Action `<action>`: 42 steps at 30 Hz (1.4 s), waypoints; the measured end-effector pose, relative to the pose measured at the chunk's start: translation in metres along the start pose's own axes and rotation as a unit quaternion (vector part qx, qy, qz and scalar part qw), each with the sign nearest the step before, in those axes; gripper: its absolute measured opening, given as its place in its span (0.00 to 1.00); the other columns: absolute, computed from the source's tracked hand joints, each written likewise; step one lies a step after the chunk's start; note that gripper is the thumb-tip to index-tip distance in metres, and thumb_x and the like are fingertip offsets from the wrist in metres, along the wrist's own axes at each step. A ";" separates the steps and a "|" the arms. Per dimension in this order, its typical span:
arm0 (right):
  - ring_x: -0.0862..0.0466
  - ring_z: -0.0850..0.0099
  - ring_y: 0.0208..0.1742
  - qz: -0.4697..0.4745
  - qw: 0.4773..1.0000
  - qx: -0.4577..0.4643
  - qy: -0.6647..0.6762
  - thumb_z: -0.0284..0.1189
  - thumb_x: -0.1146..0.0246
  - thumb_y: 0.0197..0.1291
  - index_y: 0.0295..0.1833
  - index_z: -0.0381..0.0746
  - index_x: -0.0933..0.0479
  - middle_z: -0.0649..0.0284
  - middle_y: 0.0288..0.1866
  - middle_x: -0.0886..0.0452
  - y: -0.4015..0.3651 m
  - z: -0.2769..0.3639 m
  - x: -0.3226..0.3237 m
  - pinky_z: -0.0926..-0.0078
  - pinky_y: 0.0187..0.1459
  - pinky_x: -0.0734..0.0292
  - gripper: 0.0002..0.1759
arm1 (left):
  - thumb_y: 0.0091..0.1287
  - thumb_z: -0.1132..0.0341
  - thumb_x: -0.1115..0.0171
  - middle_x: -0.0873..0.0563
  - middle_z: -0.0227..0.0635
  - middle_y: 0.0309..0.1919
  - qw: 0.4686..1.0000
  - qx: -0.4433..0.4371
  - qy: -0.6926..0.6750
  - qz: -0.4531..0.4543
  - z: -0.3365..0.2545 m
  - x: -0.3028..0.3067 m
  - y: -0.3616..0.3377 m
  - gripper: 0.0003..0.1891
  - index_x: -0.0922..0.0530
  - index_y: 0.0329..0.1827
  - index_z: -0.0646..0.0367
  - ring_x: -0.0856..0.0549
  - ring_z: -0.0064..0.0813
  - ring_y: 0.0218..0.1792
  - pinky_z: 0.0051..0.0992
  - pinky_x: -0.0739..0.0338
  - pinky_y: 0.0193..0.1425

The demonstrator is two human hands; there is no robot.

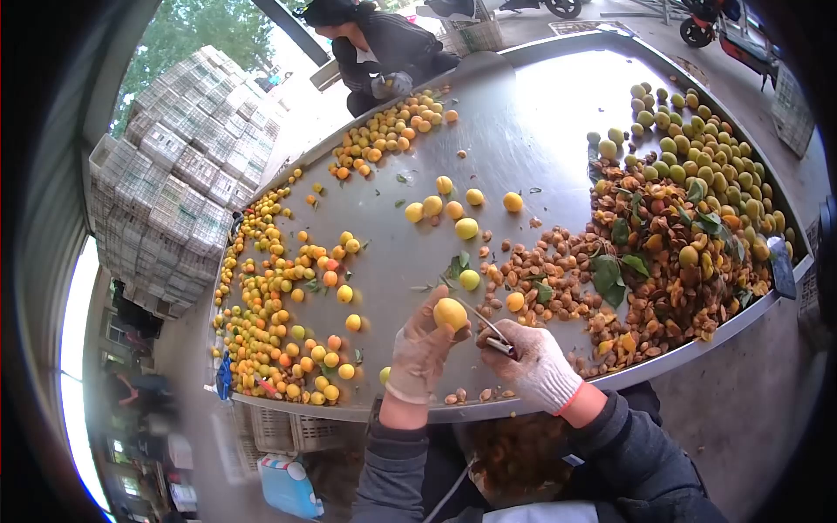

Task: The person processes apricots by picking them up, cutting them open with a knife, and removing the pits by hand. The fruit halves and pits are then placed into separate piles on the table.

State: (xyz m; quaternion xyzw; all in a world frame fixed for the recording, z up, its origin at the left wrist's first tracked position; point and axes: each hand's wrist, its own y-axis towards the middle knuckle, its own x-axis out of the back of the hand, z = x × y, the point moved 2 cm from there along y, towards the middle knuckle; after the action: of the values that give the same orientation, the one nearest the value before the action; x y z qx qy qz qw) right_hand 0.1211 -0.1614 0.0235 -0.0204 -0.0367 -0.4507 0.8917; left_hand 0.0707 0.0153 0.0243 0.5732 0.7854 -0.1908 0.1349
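My left hand (pixel 417 350), in a pale thin glove, is closed around a yellow apricot (pixel 450 314) held up above the metal table (pixel 392 261). My right hand (pixel 539 359), in a white knitted glove with a red cuff edge, grips a knife (pixel 497 342). Its thin blade points up and left, toward the apricot. Just beyond my hands lie a greenish apricot (pixel 470 280) and another yellow one (pixel 515 302). Brown apricot pits (pixel 545 261) are scattered to the right of them.
Many whole apricots (pixel 279 305) cover the table's left side. On the right rises a heap of split apricots and pits (pixel 663 279), with greener fruit (pixel 697 148) behind. A co-worker (pixel 384 52) sits at the far edge. Stacked crates (pixel 183 166) stand at left.
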 end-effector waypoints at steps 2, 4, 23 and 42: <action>0.17 0.53 0.34 0.029 0.998 0.032 -0.035 0.30 0.37 0.57 0.44 0.43 0.21 0.52 0.32 0.18 -0.001 -0.001 -0.009 0.66 0.36 0.22 0.09 | 0.56 0.66 0.24 0.17 0.34 0.45 0.999 -0.014 -0.020 -0.021 0.006 -0.006 -0.015 0.32 0.28 0.63 0.65 0.17 0.28 0.44 0.26 0.21 0.52; 0.17 0.53 0.35 0.033 0.997 0.041 -0.063 0.29 0.38 0.57 0.44 0.43 0.21 0.52 0.32 0.18 -0.003 -0.004 -0.014 0.65 0.36 0.22 0.09 | 0.53 0.64 0.23 0.17 0.33 0.44 0.999 -0.036 0.004 -0.040 0.013 -0.005 -0.021 0.34 0.27 0.62 0.65 0.17 0.26 0.43 0.24 0.21 0.50; 0.17 0.52 0.33 0.048 0.968 0.012 -0.247 0.26 0.38 0.53 0.47 0.44 0.20 0.53 0.31 0.17 0.008 -0.016 -0.034 0.61 0.34 0.22 0.14 | 0.53 0.71 0.23 0.20 0.25 0.38 0.966 -0.126 0.206 -0.094 0.020 -0.006 -0.034 0.24 0.19 0.54 0.64 0.21 0.18 0.41 0.18 0.25 0.48; 0.18 0.72 0.33 0.168 0.983 -0.042 -0.058 0.26 0.35 0.56 0.41 0.34 0.18 0.57 0.30 0.16 0.010 -0.002 -0.042 0.73 0.40 0.24 0.08 | 0.55 0.83 0.31 0.21 0.32 0.49 0.985 -0.117 0.128 -0.022 0.005 -0.005 -0.039 0.25 0.23 0.58 0.69 0.20 0.21 0.49 0.21 0.24 0.53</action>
State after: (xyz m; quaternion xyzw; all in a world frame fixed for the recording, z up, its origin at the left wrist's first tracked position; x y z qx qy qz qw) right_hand 0.1042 -0.1214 0.0178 -0.0899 -0.0649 -0.2939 0.9494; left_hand 0.0349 -0.0022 0.0275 0.5556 0.8256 -0.0258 0.0950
